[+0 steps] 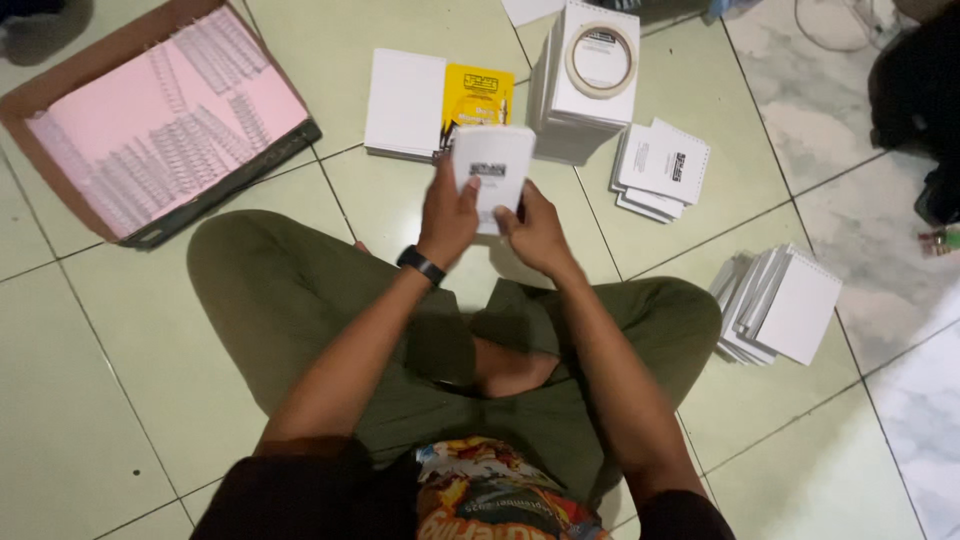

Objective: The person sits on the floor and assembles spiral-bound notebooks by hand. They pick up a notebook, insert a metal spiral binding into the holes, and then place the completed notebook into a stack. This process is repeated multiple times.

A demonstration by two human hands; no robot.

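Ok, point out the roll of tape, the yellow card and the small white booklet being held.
Roll of clear tape (pixel 601 58), head view, on its ring edge.
Yellow printed card (pixel 477 98), head view, its middle.
Small white booklet (pixel 490 170), head view, its cover, held by both hands.

A single head-worn camera looks steeply down from above the seated person, facing forward over the crossed legs to the tiled floor (pixel 90 400). It sits close: the forearms run up from the bottom edge, and the hands meet near the middle. The far floor fills the top, with a cardboard box (pixel 60 90) at upper left.
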